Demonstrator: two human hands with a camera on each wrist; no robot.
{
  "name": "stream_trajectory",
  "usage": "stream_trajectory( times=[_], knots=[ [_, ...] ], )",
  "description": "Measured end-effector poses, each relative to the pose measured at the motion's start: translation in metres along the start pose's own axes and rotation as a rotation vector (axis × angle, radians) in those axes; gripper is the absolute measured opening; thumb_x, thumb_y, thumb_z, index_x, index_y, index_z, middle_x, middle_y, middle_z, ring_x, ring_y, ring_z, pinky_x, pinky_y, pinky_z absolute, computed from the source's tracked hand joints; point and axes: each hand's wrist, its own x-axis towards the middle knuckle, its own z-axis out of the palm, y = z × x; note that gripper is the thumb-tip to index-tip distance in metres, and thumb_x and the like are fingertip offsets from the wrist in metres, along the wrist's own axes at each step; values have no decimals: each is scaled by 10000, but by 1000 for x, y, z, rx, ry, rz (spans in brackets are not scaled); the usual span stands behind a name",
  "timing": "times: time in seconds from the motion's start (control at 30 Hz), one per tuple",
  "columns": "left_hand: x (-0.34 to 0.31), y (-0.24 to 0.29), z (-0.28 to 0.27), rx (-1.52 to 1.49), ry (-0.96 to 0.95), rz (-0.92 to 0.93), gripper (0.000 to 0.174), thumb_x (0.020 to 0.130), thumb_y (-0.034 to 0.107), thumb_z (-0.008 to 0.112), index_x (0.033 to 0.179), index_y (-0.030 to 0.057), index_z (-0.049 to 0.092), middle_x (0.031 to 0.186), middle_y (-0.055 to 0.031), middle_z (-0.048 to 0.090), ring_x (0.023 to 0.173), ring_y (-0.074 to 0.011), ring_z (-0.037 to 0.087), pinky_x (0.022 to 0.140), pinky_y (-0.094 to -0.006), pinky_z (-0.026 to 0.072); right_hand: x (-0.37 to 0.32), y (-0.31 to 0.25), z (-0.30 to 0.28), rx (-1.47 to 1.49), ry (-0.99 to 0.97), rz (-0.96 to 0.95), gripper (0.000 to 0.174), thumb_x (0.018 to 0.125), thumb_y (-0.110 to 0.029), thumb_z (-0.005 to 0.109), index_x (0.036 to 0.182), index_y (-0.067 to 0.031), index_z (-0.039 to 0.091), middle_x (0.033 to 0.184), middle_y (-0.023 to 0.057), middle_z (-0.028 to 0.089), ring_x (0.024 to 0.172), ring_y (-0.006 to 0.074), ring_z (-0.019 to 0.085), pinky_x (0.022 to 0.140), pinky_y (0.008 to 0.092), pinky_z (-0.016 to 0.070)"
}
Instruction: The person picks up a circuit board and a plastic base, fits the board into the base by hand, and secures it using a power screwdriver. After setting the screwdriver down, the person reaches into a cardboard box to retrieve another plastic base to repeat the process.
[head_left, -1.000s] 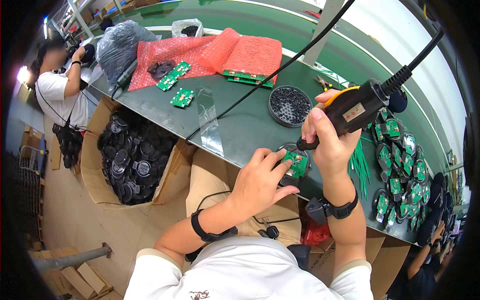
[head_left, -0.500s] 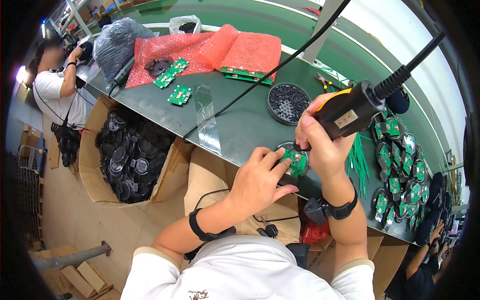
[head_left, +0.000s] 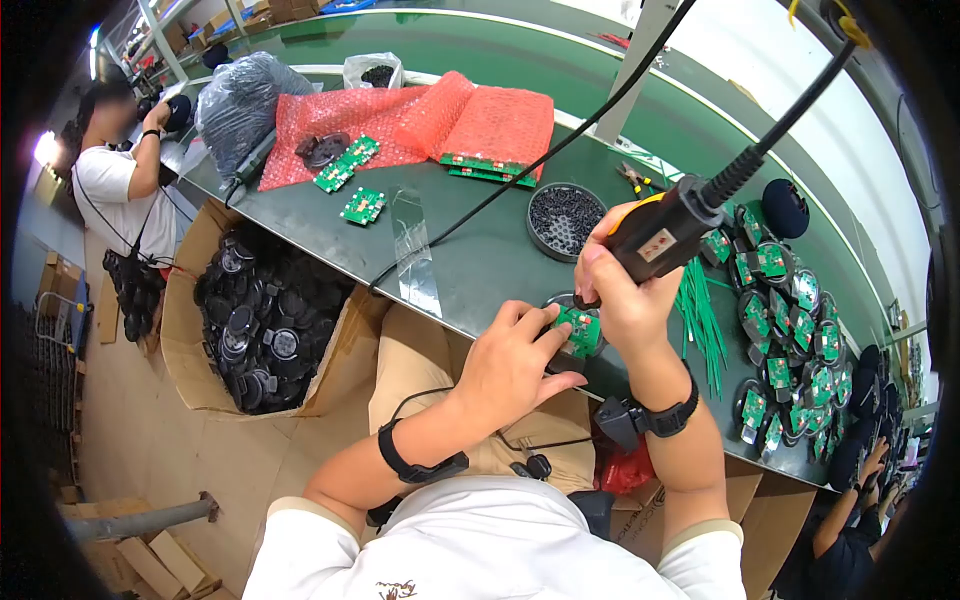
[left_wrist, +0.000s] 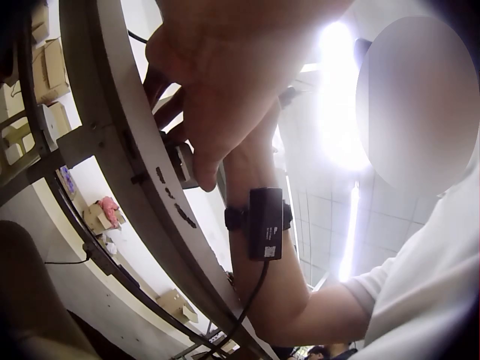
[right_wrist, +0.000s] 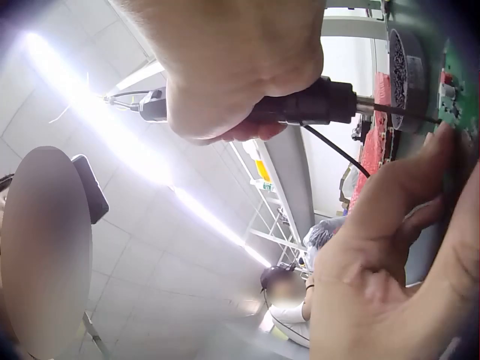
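My right hand (head_left: 630,300) grips an electric screwdriver (head_left: 665,235), black with a yellow part. In the right wrist view its thin bit (right_wrist: 405,114) reaches to the green circuit board (right_wrist: 454,90). That circuit board (head_left: 580,333) sits on a round black housing (head_left: 563,299) near the bench's front edge. My left hand (head_left: 505,365) holds board and housing, bent fingertips on the board's left side and thumb stretched along the near side. The right wrist view shows the left hand (right_wrist: 390,262) close below the bit. A dish of small black screws (head_left: 566,220) stands just behind.
Finished-looking housings with boards (head_left: 790,320) are heaped at right beside green strips (head_left: 703,325). Red bubble wrap (head_left: 495,125), loose boards (head_left: 363,206) and pliers (head_left: 632,180) lie on the bench. A carton (head_left: 330,375) of black housings stands at left; a cable (head_left: 500,200) crosses the bench.
The screwdriver and right hand have come down and leftward onto the board. My left hand keeps its hold on the board and housing. The head view has shifted slightly.
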Motion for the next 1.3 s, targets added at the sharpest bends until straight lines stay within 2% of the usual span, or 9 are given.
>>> stream_trajectory(
  times=[0.1, 0.23, 0.5, 0.6, 0.63, 0.7, 0.8, 0.93, 1.3],
  knots=[
    [-2, 0, 0, -19, 2, -14, 639, 703, 379, 933, 1200, 23, 749, 1304, -147, 679, 1138, -373, 612, 981, -467, 551, 3, -6, 4, 51, 43, 68, 267, 912, 47, 630, 1165, 26, 546, 726, 65, 587, 527, 130, 565, 487, 280, 475],
    [-3, -5, -4, -99, 1, -14, 662, 700, 372, 940, 1231, 37, 728, 1344, -148, 661, 1188, -387, 596, 1027, -470, 526, 13, -18, -23, 107, 80, -48, 370, 924, -6, 665, 1270, 11, 536, 801, 54, 586, 616, 145, 569, 593, 332, 508],
    [8, -18, -10, -229, -42, -25, 811, 632, 298, 977, 1336, 69, 645, 1360, -128, 652, 1225, -376, 598, 1054, -464, 504, -11, -19, -79, -134, 130, -33, 498, 957, -9, 710, 1415, 34, 519, 1138, 91, 682, 1009, 180, 688, 908, 334, 557],
    [5, -18, -8, -244, -7, -17, 856, 598, 277, 990, 1350, 70, 636, 1352, -126, 656, 1213, -364, 617, 1038, -458, 517, -45, -23, -90, -813, 311, -10, 708, 941, -7, 735, 1580, -3, 429, 1387, 117, 617, 1219, 211, 639, 991, 341, 537],
    [4, -18, -7, -244, 21, -2, 871, 582, 267, 995, 1350, 69, 636, 1349, -124, 659, 1202, -359, 629, 1026, -453, 527, -55, -23, -93, -886, 406, -41, 663, 943, -4, 731, 1551, -34, 467, 1363, 119, 626, 1169, 188, 647, 945, 325, 546],
    [1, -20, -4, -241, 52, 18, 878, 577, 277, 995, 1352, 69, 637, 1349, -122, 665, 1197, -357, 641, 1018, -449, 536, -86, -19, -100, -622, 425, 75, 573, 960, -9, 721, 1494, -43, 517, 1315, 115, 650, 1097, 160, 657, 892, 306, 552],
    [-2, -23, 0, -232, 92, 55, 887, 569, 306, 996, 1348, 67, 644, 1351, -122, 677, 1194, -357, 664, 1008, -441, 552, -117, -14, -77, -454, 156, 411, 482, 969, -5, 724, 1424, -29, 568, 1227, 105, 697, 973, 139, 680, 793, 275, 560],
    [-4, -24, 5, -228, 134, 64, 882, 565, 355, 993, 1330, 65, 662, 1355, -128, 691, 1199, -358, 685, 1003, -437, 565, -125, 5, -60, -520, 159, 399, 331, 950, -10, 756, 1273, 3, 681, 1176, 102, 733, 881, 94, 691, 674, 238, 537],
    [-5, -26, 2, -288, 113, 120, 874, 590, 357, 1011, 1334, 57, 665, 1376, -148, 689, 1222, -342, 689, 951, -411, 599, -130, 19, -73, -324, 194, 454, 337, 971, -51, 770, 1289, 24, 688, 1080, 63, 730, 857, 83, 680, 717, 237, 547]
  ],
)
